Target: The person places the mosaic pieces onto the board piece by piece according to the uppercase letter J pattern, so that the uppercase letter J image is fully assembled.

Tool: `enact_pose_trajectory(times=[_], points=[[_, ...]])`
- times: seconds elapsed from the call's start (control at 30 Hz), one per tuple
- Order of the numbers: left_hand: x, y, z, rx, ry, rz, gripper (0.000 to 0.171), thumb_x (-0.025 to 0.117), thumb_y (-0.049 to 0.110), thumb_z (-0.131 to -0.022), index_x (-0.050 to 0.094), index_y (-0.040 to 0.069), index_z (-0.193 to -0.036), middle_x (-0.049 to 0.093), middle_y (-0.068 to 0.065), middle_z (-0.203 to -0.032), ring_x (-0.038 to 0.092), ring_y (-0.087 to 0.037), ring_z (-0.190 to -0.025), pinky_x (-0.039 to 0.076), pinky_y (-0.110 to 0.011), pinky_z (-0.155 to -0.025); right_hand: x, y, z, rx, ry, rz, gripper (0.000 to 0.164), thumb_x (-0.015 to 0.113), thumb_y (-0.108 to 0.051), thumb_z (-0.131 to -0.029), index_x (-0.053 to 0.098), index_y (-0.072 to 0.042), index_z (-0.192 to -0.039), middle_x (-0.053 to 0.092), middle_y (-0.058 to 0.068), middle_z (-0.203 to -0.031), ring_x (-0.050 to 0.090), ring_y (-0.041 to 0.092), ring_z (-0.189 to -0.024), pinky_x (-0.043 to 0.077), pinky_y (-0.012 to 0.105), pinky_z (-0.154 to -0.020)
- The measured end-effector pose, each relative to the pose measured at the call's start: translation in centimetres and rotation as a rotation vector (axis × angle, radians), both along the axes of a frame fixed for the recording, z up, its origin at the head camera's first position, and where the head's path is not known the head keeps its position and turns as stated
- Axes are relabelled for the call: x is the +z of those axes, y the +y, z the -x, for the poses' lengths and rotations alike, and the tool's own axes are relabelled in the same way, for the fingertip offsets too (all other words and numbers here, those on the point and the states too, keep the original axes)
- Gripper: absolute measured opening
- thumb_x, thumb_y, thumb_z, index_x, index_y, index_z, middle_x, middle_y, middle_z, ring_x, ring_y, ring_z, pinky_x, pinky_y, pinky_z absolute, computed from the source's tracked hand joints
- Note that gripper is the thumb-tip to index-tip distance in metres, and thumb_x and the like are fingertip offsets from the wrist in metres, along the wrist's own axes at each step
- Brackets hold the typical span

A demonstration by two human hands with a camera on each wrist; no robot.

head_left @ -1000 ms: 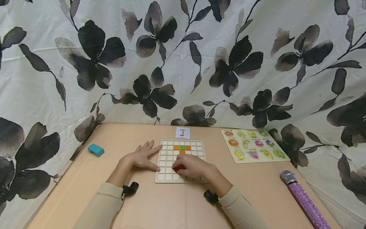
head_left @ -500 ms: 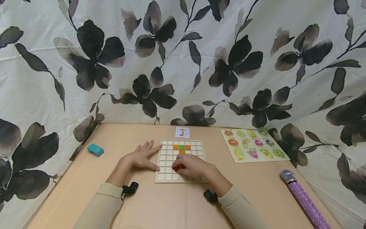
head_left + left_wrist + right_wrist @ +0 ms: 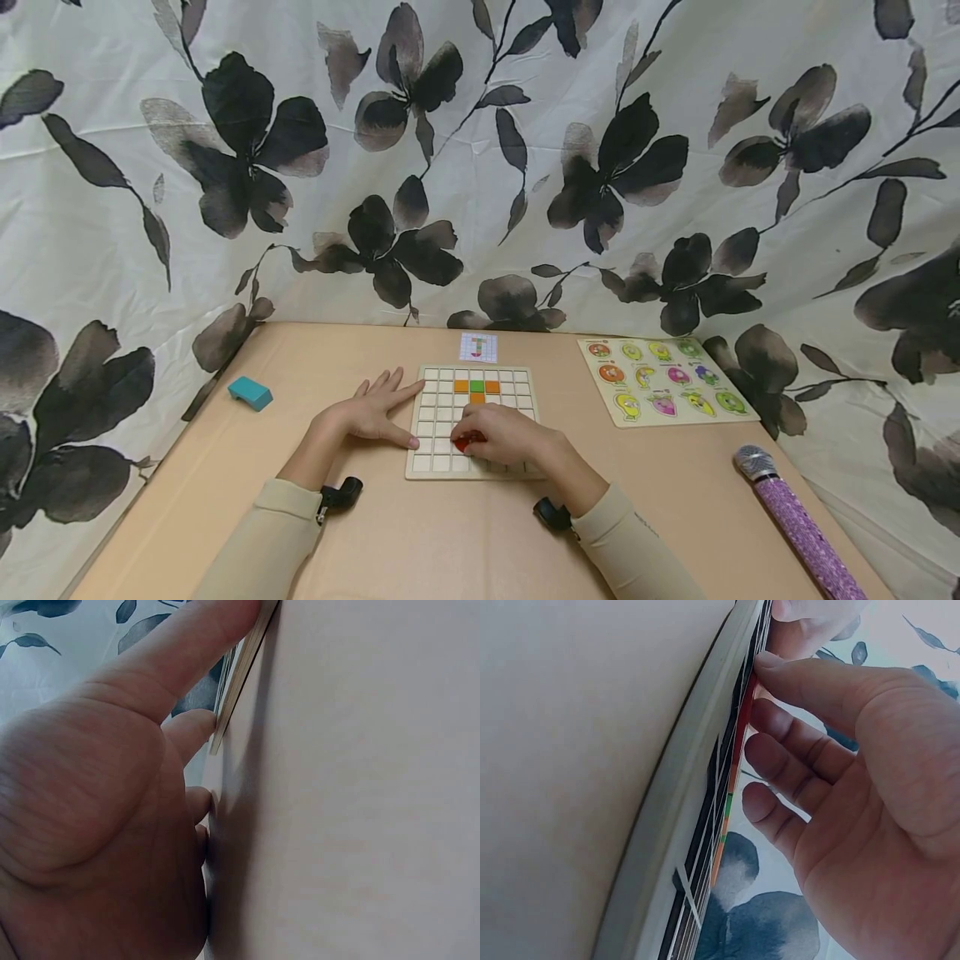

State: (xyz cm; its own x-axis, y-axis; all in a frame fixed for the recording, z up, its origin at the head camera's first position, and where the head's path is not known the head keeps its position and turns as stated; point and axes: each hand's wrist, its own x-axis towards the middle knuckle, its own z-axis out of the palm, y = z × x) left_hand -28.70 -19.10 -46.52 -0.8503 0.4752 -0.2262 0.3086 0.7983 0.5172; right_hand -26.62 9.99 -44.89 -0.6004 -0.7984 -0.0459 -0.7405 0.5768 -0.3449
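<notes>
A white gridded board [image 3: 442, 465] lies flat on the table. Near its top, orange and green squares [image 3: 477, 387] fill a few cells in a T-like pattern. My left hand [image 3: 369, 412] rests at the board's left side, fingers spread, with thumb and index fingertips on the edge; the left wrist view shows this thumb [image 3: 180, 660] at the board's rim. My right hand [image 3: 510, 435] is over the lower middle, pinching a red piece [image 3: 462, 442] between curled fingers and thumb, mostly hidden by the hand. In the right wrist view, the red piece [image 3: 742, 724] is down at the board's surface.
Just behind the board lies a small pattern card [image 3: 478, 347]. A fruit sticker sheet [image 3: 667, 382] is at the back right, and a purple glittery microphone [image 3: 795, 517] at the right edge. A teal block [image 3: 251, 393] sits at the left. Floral fabric [image 3: 480, 167] hangs behind the table.
</notes>
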Motion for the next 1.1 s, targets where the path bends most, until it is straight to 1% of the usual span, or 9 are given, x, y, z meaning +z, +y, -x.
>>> enact_pose_trajectory(times=[0.27, 0.47, 0.63, 0.73, 0.9, 0.93, 1.0, 1.07, 1.1], points=[[0.3, 0.0, -0.1, -0.004, -0.009, 0.0, 0.114, 0.082, 0.064, -0.079, 0.024, 0.022, -0.167, -0.004, -0.026, -0.173, -0.008, -0.049, -0.16, -0.005, -0.07, -0.125, 0.0, 0.0, 0.0, 0.003, 0.006, -0.002, 0.023, 0.075, -0.022, -0.097, 0.078, -0.023, -0.12, 0.066, -0.011, -0.106, 0.055, 0.004, -0.09, 0.05, 0.019, -0.082], [0.2, 0.0, -0.1, -0.003, -0.004, 0.001, 0.114, 0.082, 0.064, -0.079, 0.024, 0.022, -0.167, -0.004, -0.026, -0.173, -0.008, -0.049, -0.16, -0.005, -0.07, -0.125, 0.7, 0.5, 0.1, -0.003, -0.005, 0.054, 0.026, 0.076, -0.021, -0.096, 0.078, -0.018, -0.122, 0.067, -0.005, -0.104, 0.058, 0.01, -0.089, 0.049, 0.02, -0.079], [0.0, 0.0, 0.0, 0.003, 0.002, -0.001, 0.114, 0.082, 0.064, -0.078, 0.025, 0.022, -0.167, -0.002, -0.026, -0.173, -0.007, -0.049, -0.16, -0.004, -0.07, -0.124, 1.4, 1.4, 0.3, -0.072, 0.003, 0.116, 0.022, 0.074, -0.019, -0.098, 0.079, -0.014, -0.119, 0.071, -0.001, -0.107, 0.064, 0.017, -0.094, 0.052, 0.026, -0.084], [-0.1, 0.0, 0.0, 0.007, -0.002, -0.008, 0.114, 0.083, 0.063, -0.078, 0.026, 0.022, -0.167, -0.002, -0.026, -0.173, -0.007, -0.049, -0.16, -0.005, -0.07, -0.124, 1.4, 1.9, 0.6, -0.113, 0.015, 0.123, 0.021, 0.073, -0.021, -0.099, 0.078, -0.014, -0.118, 0.07, -0.002, -0.107, 0.063, 0.019, -0.095, 0.053, 0.03, -0.086], [0.3, 0.1, -0.1, 0.006, 0.0, -0.014, 0.111, 0.082, 0.061, -0.079, 0.027, 0.02, -0.166, 0.001, -0.028, -0.173, -0.005, -0.05, -0.16, -0.003, -0.071, -0.124, 1.4, 2.8, 0.9, -0.158, 0.019, 0.141, 0.025, 0.073, -0.024, -0.099, 0.077, -0.014, -0.121, 0.069, -0.002, -0.115, 0.062, 0.019, -0.097, 0.053, 0.035, -0.09], [0.4, 0.2, -0.2, 0.007, 0.009, -0.012, 0.11, 0.081, 0.061, -0.08, 0.028, 0.02, -0.166, 0.002, -0.028, -0.173, -0.003, -0.05, -0.16, -0.002, -0.072, -0.124, 1.4, 3.0, 0.9, -0.165, 0.018, 0.15, 0.025, 0.073, -0.024, -0.098, 0.077, -0.014, -0.121, 0.069, -0.001, -0.118, 0.062, 0.019, -0.097, 0.054, 0.036, -0.09], [0.6, 0.3, -0.2, 0.017, 0.04, -0.013, 0.106, 0.079, 0.061, -0.083, 0.029, 0.018, -0.166, 0.005, -0.03, -0.172, 0.001, -0.052, -0.159, 0.001, -0.073, -0.124, 1.4, 3.3, 0.9, -0.18, 0.025, 0.164, 0.026, 0.074, -0.023, -0.098, 0.077, -0.013, -0.121, 0.069, 0.0, -0.116, 0.062, 0.018, -0.095, 0.055, 0.036, -0.088], [0.8, 0.4, -0.1, 0.044, 0.095, -0.021, 0.102, 0.076, 0.06, -0.086, 0.03, 0.016, -0.166, 0.008, -0.03, -0.172, 0.005, -0.051, -0.159, 0.002, -0.073, -0.124, 1.4, 3.5, 1.0, -0.202, 0.051, 0.174, 0.026, 0.074, -0.021, -0.097, 0.077, -0.012, -0.121, 0.07, 0.0, -0.112, 0.062, 0.016, -0.093, 0.055, 0.034, -0.084], [0.9, 0.5, -0.1, 0.063, 0.134, -0.03, 0.101, 0.076, 0.06, -0.087, 0.03, 0.016, -0.165, 0.01, -0.03, -0.171, 0.007, -0.051, -0.159, 0.004, -0.073, -0.124, 1.4, 3.6, 1.1, -0.211, 0.074, 0.18, 0.025, 0.074, -0.02, -0.097, 0.077, -0.011, -0.121, 0.07, -0.001, -0.109, 0.061, 0.015, -0.091, 0.054, 0.034, -0.082]])
